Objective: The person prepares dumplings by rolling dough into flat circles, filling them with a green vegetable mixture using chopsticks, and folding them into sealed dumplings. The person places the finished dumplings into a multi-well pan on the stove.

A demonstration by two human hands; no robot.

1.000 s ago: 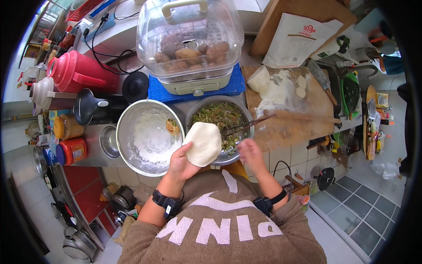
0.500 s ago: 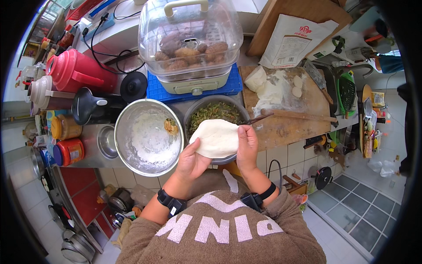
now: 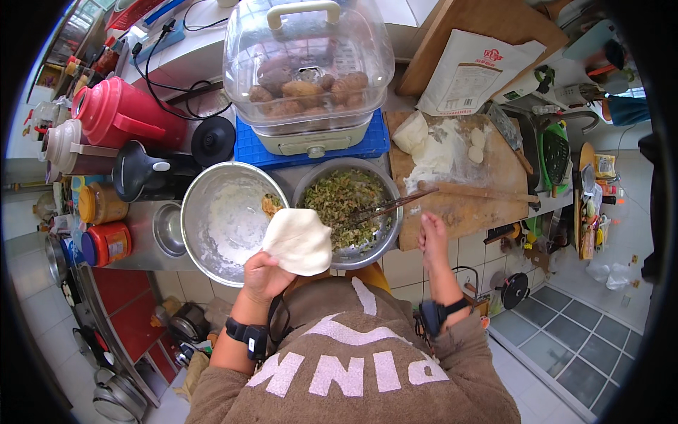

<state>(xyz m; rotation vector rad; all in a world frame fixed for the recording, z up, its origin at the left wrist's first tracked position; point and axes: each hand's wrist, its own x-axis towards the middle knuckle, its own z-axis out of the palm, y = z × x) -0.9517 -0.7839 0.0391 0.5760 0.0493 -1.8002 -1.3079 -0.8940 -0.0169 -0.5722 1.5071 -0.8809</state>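
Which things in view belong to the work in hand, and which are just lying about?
Apparently in use:
- dough sheet, in the left hand
- chopped filling, in its metal bowl
- chopsticks
- rolling pin, on the floured board

Probably just lying about:
- pink jug
- lidded jars
- clear-lidded steamer

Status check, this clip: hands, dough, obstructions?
Left hand gripping flat dough. Right hand apart from it, loosely curled, nothing visible inside. Chopsticks jut over bowl rim; nothing seen blocking the dough.
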